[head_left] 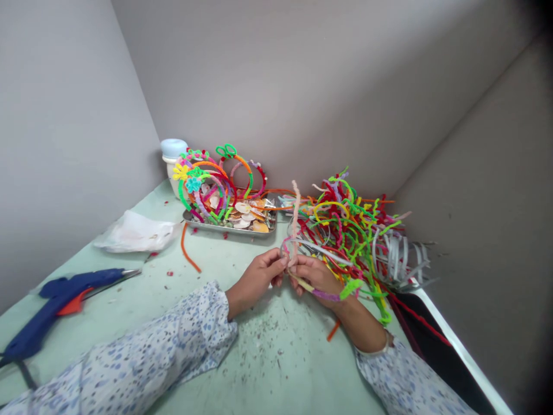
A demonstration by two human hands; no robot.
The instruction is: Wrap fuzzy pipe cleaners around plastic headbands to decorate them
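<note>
My left hand and my right hand meet over the pale green table, both pinched closed. Between them stands a pale pink pipe cleaner, pointing up from the fingertips. The right hand also grips a clear plastic headband partly wrapped in yellow, purple and green pipe cleaner, which curves under the hand. Just right of the hands lies a big tangle of coloured pipe cleaners with several bare grey headbands.
A metal tray at the back holds finished decorated headbands and small shell-like pieces. A white jar stands behind it. A blue glue gun lies at the left, near a crumpled plastic bag. An orange pipe cleaner lies loose.
</note>
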